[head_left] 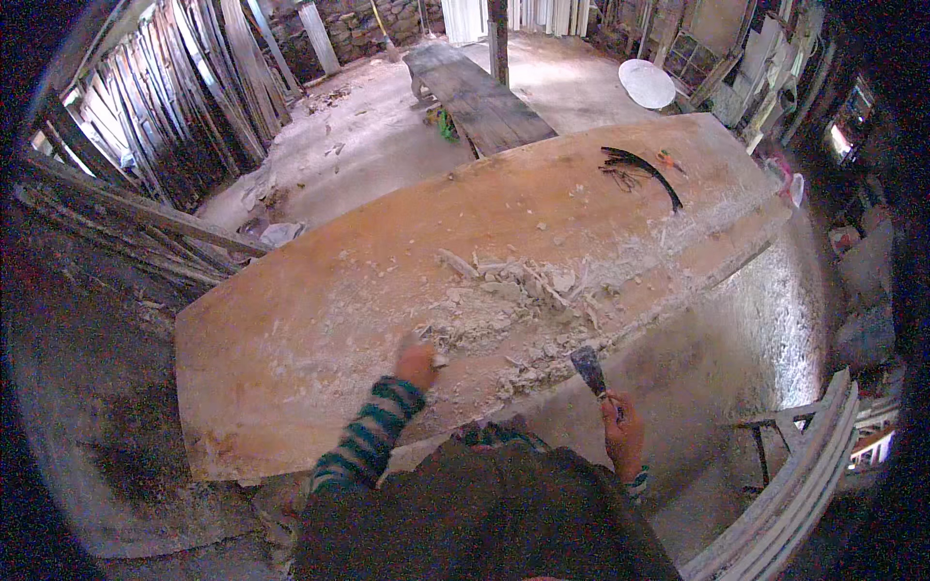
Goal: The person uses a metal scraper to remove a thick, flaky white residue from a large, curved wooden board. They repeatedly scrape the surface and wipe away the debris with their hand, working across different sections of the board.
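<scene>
A large wooden board (320, 290) lies flat in front of me, its near half strewn with a heap of whitish scraped flakes and chips (513, 300). My left hand (417, 363) rests on the board at the near edge of that heap, fingers curled on a small pale chip. My right hand (623, 431) is off the board's near edge, gripping the handle of a putty knife (589, 370) whose wide dark blade points up toward the heap. Both sleeves are striped green and dark.
A curved dark strip (651, 172) and an orange-handled tool (666, 160) lie at the board's far right end. Stacked timber leans along the left wall (174, 107). A dark plank bench (480, 97) stands beyond. White slatted frames (804, 484) lean at lower right.
</scene>
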Demonstrator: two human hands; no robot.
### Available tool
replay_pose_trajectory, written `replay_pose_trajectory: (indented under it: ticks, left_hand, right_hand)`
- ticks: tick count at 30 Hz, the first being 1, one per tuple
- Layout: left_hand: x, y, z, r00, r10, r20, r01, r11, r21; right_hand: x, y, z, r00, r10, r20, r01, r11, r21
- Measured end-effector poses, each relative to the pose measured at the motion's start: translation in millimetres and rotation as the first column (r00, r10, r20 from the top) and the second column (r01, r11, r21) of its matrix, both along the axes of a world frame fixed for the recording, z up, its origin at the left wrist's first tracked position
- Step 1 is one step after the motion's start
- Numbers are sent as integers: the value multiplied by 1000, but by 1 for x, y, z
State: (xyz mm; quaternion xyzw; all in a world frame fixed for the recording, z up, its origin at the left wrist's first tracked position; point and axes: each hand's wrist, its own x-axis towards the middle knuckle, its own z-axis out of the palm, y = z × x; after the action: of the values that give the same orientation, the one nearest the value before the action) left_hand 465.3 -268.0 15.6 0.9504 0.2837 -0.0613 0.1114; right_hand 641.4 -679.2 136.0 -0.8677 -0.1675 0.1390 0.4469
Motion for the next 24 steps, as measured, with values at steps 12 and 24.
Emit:
replay_pose_trajectory:
  ticks: [12, 24]
  left_hand:
    - [223, -1, -21, 527, 307, 793, 321, 792, -520]
    - [199, 79, -39, 997, 59, 41, -52, 987, -154]
  right_hand:
    - [28, 28, -1, 993, 73, 95, -75, 997, 9]
    - [19, 17, 0, 992, 5, 126, 4, 997, -72]
